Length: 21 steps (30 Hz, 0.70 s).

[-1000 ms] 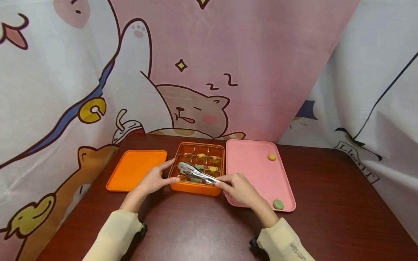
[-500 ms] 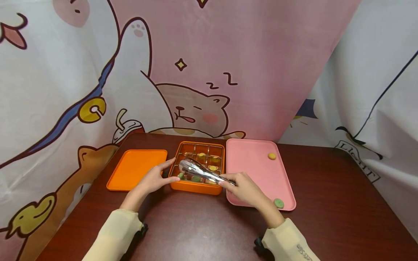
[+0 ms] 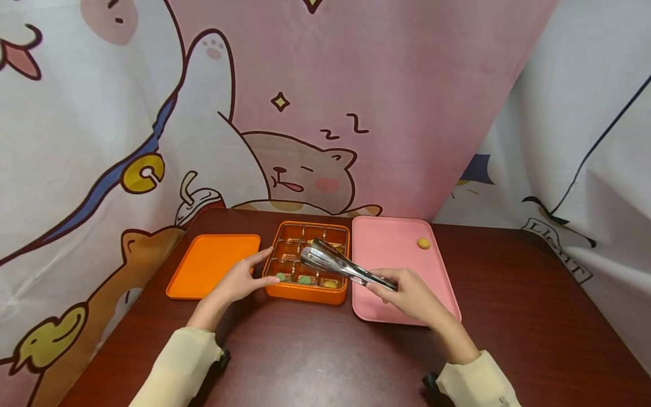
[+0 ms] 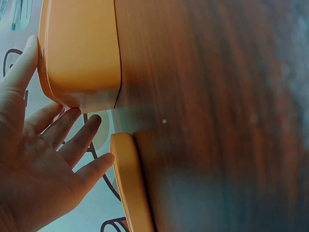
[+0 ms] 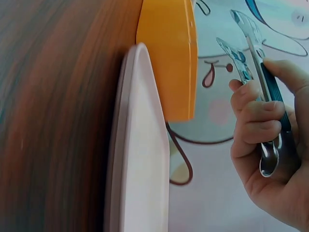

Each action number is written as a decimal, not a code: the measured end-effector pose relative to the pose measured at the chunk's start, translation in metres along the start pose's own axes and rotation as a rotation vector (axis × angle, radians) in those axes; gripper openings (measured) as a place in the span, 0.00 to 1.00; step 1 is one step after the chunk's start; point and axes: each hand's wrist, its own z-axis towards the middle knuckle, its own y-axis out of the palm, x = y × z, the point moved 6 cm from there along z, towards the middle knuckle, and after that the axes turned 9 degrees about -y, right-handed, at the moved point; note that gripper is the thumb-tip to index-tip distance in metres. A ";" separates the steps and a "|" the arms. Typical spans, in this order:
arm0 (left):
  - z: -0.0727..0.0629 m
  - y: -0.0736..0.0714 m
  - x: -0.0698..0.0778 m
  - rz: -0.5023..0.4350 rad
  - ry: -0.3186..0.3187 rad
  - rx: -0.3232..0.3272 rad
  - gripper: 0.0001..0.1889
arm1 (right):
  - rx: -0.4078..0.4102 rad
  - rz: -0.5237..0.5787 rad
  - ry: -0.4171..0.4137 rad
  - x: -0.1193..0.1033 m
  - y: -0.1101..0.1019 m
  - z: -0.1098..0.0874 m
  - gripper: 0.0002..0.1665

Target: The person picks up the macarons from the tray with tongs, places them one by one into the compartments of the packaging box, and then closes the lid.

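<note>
My right hand (image 3: pixel 407 291) grips metal tongs (image 3: pixel 348 268), which slant over the right side of an orange box (image 3: pixel 305 293). In the right wrist view the tips of the tongs stand apart with nothing between them. My left hand (image 3: pixel 236 282) is spread at the left front corner of the box, thumb and fingertips at its rim. Clear dividers split the box into several square cells. Along the front row sit two green pieces (image 3: pixel 305 279) and a yellow one (image 3: pixel 329 283). The tongs hide part of the rows behind.
A pink tray (image 3: pixel 396 232) lies right of the box, with a round yellow cookie (image 3: pixel 423 243) near its far right corner. An orange lid (image 3: pixel 213 265) lies flat on the left. Behind the brown table (image 3: pixel 305 362) hangs a cartoon-print curtain (image 3: pixel 432 113).
My right hand has moved right with the tongs and now covers the green cookie on the tray. A green piece has appeared in the front-left cell. My left hand has stayed put.
</note>
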 end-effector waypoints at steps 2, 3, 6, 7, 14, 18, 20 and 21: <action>0.000 0.000 0.000 0.001 -0.003 -0.003 0.44 | 0.009 -0.005 0.019 0.003 -0.007 -0.006 0.13; 0.000 0.000 0.000 -0.001 -0.003 -0.003 0.44 | 0.012 -0.007 0.028 0.004 -0.011 -0.009 0.13; 0.000 0.001 -0.001 -0.005 -0.003 -0.004 0.44 | 0.019 -0.008 0.052 0.009 -0.021 -0.018 0.15; 0.000 0.001 -0.001 -0.005 0.000 -0.003 0.44 | 0.018 -0.007 0.057 0.010 -0.024 -0.021 0.15; -0.001 0.001 -0.001 -0.011 -0.002 -0.004 0.43 | 0.016 -0.002 0.104 0.023 -0.046 -0.045 0.14; -0.001 0.001 0.000 -0.018 0.004 0.000 0.44 | 0.039 -0.051 0.132 0.032 -0.059 -0.060 0.16; -0.001 0.001 0.000 -0.018 0.010 -0.001 0.44 | 0.049 -0.075 0.143 0.035 -0.067 -0.070 0.17; -0.001 0.001 0.000 -0.019 0.011 -0.002 0.44 | 0.055 -0.086 0.146 0.036 -0.070 -0.074 0.17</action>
